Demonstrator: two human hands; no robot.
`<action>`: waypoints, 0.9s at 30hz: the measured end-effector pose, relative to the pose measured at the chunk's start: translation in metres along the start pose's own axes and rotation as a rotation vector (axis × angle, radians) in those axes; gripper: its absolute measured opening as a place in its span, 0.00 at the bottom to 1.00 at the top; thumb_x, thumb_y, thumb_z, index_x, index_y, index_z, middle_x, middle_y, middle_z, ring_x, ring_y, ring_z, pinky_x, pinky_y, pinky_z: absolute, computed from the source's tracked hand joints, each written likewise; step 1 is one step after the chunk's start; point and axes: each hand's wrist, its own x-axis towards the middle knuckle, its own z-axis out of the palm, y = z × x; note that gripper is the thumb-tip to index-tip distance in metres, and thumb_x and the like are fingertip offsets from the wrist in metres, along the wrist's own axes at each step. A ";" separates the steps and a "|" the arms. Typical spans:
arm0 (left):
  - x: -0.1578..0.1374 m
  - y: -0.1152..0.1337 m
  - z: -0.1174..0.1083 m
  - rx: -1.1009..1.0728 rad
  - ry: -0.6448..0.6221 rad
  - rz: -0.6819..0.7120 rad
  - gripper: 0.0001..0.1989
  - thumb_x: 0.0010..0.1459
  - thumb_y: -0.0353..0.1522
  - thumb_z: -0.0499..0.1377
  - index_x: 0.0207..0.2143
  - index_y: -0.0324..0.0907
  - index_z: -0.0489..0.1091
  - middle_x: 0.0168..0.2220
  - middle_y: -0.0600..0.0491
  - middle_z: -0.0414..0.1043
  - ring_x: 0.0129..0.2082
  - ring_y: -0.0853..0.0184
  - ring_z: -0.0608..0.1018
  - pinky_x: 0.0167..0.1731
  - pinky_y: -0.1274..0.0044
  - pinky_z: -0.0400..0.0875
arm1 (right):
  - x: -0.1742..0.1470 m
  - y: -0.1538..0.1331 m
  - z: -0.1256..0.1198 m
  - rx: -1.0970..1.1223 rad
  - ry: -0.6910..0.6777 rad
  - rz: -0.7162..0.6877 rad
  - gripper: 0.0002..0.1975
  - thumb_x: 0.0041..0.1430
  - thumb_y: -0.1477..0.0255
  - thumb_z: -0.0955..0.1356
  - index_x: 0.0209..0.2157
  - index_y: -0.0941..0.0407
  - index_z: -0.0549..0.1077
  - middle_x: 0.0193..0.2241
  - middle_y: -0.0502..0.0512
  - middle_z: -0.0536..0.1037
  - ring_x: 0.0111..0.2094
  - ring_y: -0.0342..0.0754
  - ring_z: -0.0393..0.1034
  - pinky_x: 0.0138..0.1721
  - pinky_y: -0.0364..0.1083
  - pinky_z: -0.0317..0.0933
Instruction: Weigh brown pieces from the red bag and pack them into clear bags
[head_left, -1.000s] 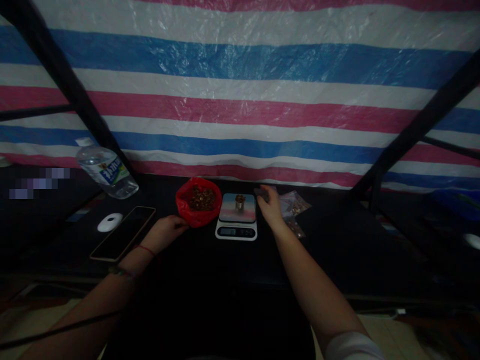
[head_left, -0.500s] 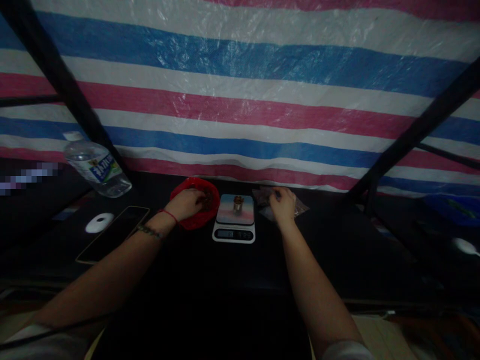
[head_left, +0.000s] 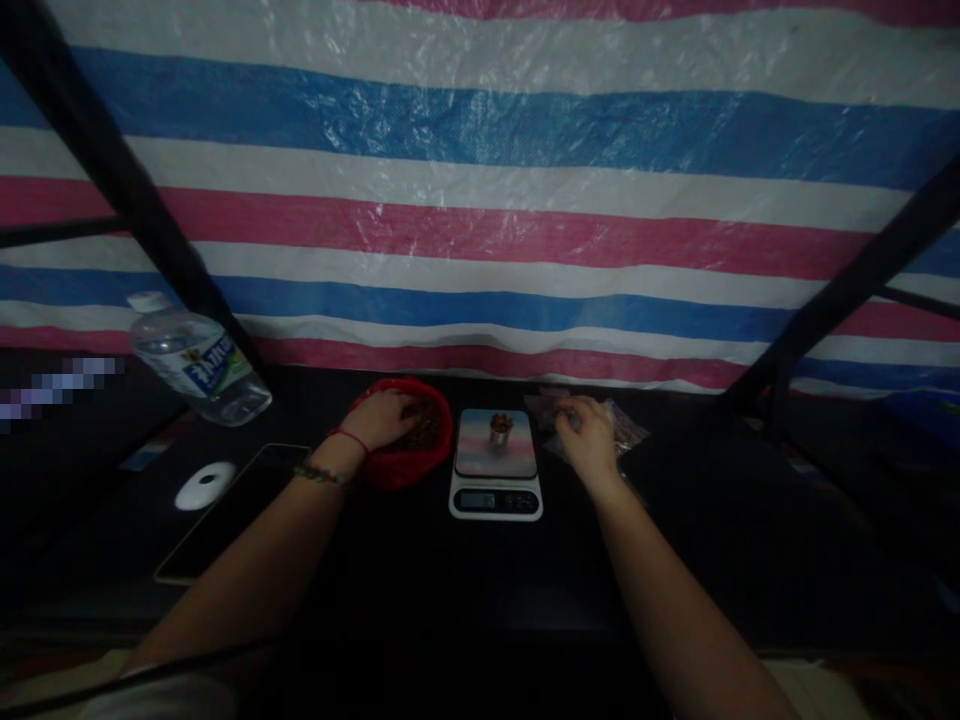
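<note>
The left hand [head_left: 381,418] has moved into the red bag [head_left: 397,472], reaching brown pieces [head_left: 426,428], grip hidden; the right hand [head_left: 589,440] curls over plastic bags [head_left: 628,428], hold unclear. Between, a filled cup [head_left: 500,437] stands on a scale [head_left: 496,482].

Nothing readable for certain from where I stood. Clear, rounded plastic bottle [head_left: 229,402] wore blue-and-white paper-like label [head_left: 214,370] with touch of green; big white characters ran across it, too blurred to make out. White rectangular digital scale [head_left: 459,492] had glossy black front panel [head_left: 501,502]: grey display window [head_left: 476,501] bore faint figures, too dim to read; pale button markings [head_left: 519,502] beside it, equally illegible.
</note>
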 end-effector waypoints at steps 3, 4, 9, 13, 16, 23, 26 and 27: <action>-0.005 0.005 0.006 0.024 -0.004 0.057 0.21 0.56 0.42 0.54 0.48 0.42 0.73 0.50 0.45 0.72 0.50 0.57 0.73 0.52 0.70 0.63 | -0.002 -0.005 0.000 0.010 -0.015 -0.001 0.11 0.53 0.72 0.63 0.34 0.55 0.76 0.37 0.57 0.77 0.43 0.55 0.67 0.49 0.56 0.58; -0.005 0.006 0.007 0.027 -0.006 0.065 0.20 0.56 0.42 0.55 0.48 0.42 0.73 0.50 0.45 0.72 0.49 0.57 0.73 0.52 0.70 0.63 | -0.003 -0.006 0.001 0.011 -0.016 -0.002 0.11 0.53 0.72 0.63 0.34 0.54 0.76 0.37 0.57 0.77 0.43 0.56 0.67 0.49 0.56 0.58; 0.000 0.001 0.010 0.041 -0.019 0.086 0.14 0.56 0.34 0.54 0.42 0.41 0.75 0.45 0.44 0.74 0.47 0.58 0.74 0.50 0.70 0.64 | -0.005 -0.009 0.003 0.035 -0.028 -0.015 0.10 0.54 0.71 0.63 0.33 0.54 0.76 0.37 0.56 0.78 0.43 0.55 0.68 0.49 0.56 0.58; -0.001 -0.004 0.009 0.025 -0.032 0.078 0.13 0.55 0.34 0.56 0.41 0.41 0.75 0.44 0.45 0.74 0.46 0.58 0.74 0.49 0.70 0.65 | -0.004 -0.009 0.003 0.053 -0.029 -0.004 0.10 0.53 0.71 0.63 0.33 0.54 0.76 0.36 0.57 0.78 0.42 0.56 0.69 0.48 0.56 0.59; -0.004 -0.007 0.007 0.033 -0.038 0.036 0.18 0.53 0.38 0.58 0.45 0.42 0.74 0.47 0.44 0.73 0.47 0.57 0.73 0.49 0.69 0.66 | -0.004 -0.011 0.003 0.059 -0.027 -0.008 0.10 0.53 0.71 0.63 0.32 0.54 0.76 0.36 0.57 0.78 0.42 0.56 0.70 0.47 0.56 0.59; -0.003 -0.010 0.005 0.065 -0.081 0.003 0.11 0.51 0.30 0.57 0.36 0.42 0.76 0.41 0.46 0.75 0.42 0.61 0.75 0.46 0.73 0.67 | -0.005 -0.010 0.004 0.061 -0.022 -0.015 0.10 0.53 0.71 0.63 0.32 0.54 0.76 0.35 0.57 0.78 0.42 0.56 0.69 0.48 0.56 0.59; -0.004 -0.011 0.004 0.046 -0.086 -0.005 0.13 0.50 0.34 0.59 0.38 0.42 0.76 0.43 0.45 0.74 0.43 0.60 0.75 0.47 0.72 0.67 | -0.006 -0.008 0.006 0.064 -0.045 -0.007 0.10 0.53 0.71 0.63 0.33 0.54 0.76 0.36 0.57 0.78 0.42 0.56 0.69 0.48 0.56 0.59; -0.005 -0.012 0.004 0.036 -0.088 -0.015 0.15 0.50 0.36 0.60 0.40 0.42 0.76 0.44 0.45 0.73 0.43 0.60 0.75 0.47 0.72 0.67 | -0.006 -0.008 0.007 0.066 -0.051 -0.008 0.10 0.53 0.71 0.63 0.33 0.55 0.76 0.36 0.57 0.78 0.41 0.56 0.69 0.48 0.56 0.59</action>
